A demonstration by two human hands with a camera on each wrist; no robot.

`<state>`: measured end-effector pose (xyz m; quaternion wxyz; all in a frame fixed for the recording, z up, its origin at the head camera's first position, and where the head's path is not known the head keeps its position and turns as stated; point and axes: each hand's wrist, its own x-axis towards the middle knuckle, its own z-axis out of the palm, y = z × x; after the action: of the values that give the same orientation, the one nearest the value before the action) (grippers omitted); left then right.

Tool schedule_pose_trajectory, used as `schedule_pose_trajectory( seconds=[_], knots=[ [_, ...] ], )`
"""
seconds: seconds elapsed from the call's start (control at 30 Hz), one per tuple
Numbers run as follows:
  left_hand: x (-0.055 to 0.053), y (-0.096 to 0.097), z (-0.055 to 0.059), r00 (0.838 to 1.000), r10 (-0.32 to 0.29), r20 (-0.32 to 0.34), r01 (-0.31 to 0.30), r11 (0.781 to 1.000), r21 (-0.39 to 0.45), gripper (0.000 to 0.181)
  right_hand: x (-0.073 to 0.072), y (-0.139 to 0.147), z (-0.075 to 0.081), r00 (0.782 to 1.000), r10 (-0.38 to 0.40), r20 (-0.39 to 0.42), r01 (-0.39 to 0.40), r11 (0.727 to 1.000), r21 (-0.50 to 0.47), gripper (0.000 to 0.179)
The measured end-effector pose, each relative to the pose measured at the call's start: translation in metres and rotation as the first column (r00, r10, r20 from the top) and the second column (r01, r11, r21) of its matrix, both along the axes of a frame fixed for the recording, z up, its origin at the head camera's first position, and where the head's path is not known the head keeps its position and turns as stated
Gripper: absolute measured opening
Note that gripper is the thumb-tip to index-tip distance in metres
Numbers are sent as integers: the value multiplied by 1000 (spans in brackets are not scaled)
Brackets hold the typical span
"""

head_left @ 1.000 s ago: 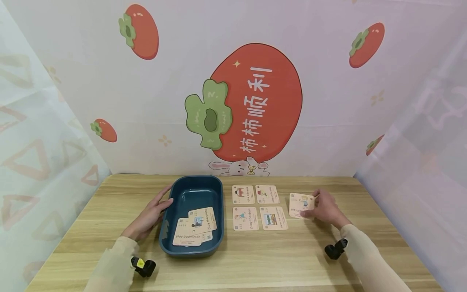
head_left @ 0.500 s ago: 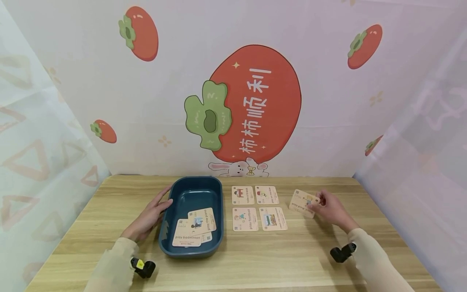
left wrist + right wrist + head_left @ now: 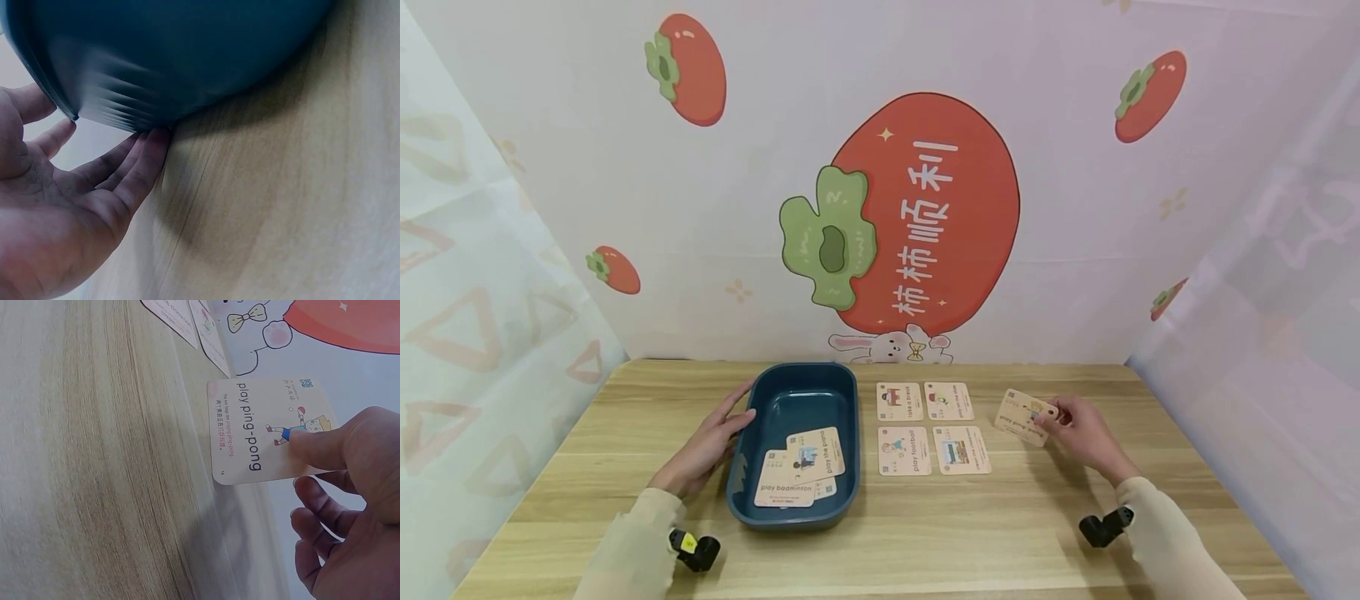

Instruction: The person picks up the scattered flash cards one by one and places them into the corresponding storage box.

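Persimmon-printed backdrop (image 3: 1075, 250) stood behind the wood-grain table (image 3: 962, 533). The person's right hand (image 3: 1078, 429) pinched the "play ping-pong" card (image 3: 1018, 415) by its right edge, thumb across the printed face. The left hand (image 3: 707, 446) lay along the left side of the dark teal tray (image 3: 805, 404), its fingers fairly straight against the outer wall and the thumb at the rim.

Sideways distance mattered most, it seemed: the tray lay well to the left of the pinched card, its long axis running away from the person. The card, nearly square, was turned at a slant, just left of the right hand and well apart from the left; whether its lower edge touched the table could not be told.

Between card and tray lay 4 cards in 2 rows, the "play football" card (image 3: 905, 450) nearest the tray's wall on the near row. Inside the tray, the "play the piano" card (image 3: 815, 454) overlapped the "play badminton" card (image 3: 782, 487).
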<state>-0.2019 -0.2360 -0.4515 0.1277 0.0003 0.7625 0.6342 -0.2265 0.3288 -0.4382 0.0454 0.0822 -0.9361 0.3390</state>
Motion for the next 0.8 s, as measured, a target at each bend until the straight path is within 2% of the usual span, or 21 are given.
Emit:
schedule_pose_trajectory(
  seconds=[0.1,0.4,0.63,0.8],
  knots=[
    [0,0,0,1000,2,4,-2,1000,-3,66,2,-2,2,1000,-2,-8,2,1000,-4,14],
    [1,0,0,1000,-2,5,2,1000,2,66,9,-12,21,1000,-11,-4,11,1000,-20,27],
    [0,0,0,1000,0,8,0,1000,0,66,6,-13,27,999,3,-34,-5,999,-47,38],
    [1,0,1,1000,-1,9,1,1000,0,65,5,-19,35,997,28,-67,-31,999,-45,33]
  ],
)
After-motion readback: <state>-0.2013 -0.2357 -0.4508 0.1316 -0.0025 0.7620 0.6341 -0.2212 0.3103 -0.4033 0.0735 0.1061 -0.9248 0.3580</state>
